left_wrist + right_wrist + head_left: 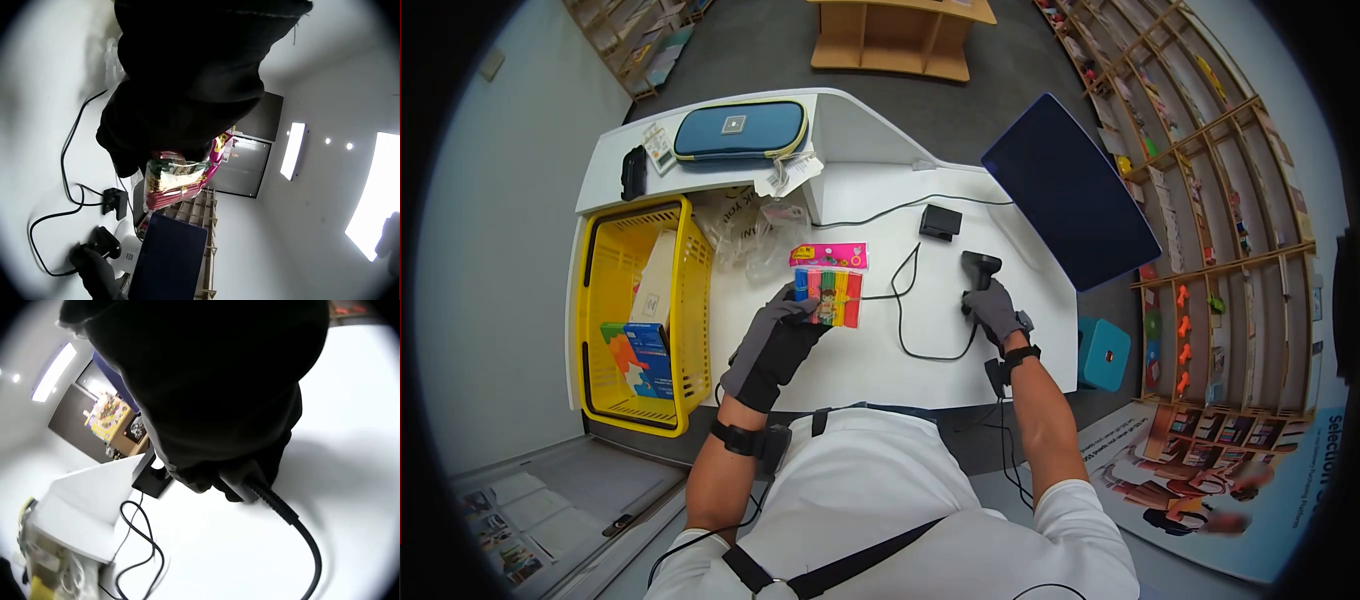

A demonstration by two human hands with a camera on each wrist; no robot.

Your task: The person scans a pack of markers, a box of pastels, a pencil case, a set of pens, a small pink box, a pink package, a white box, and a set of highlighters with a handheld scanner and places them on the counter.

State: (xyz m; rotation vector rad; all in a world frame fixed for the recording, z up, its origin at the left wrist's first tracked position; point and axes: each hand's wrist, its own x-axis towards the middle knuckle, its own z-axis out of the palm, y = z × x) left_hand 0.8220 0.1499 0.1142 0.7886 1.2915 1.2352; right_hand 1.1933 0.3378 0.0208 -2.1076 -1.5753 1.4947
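Observation:
My gloved left hand [778, 325] grips the lower left of a flat pack of coloured modelling clay sticks [840, 290], which has a pink header card and a cartoon figure on its front. The pack is held over the white counter [865, 365]; in the left wrist view, part of the pack [175, 182] shows beneath the dark glove. My gloved right hand [997, 313] holds a black barcode scanner [980, 264] by its handle, right of the pack. A black cable [294, 519] runs from the handle's end in the right wrist view; the fingers there are mostly in shadow.
A yellow basket [693, 330] with boxes stands at the left, beside clear plastic bags [775, 240]. Behind are a blue pencil case [740, 130] on a raised ledge and a small black box [941, 222]. A dark monitor [1070, 190] stands at the right.

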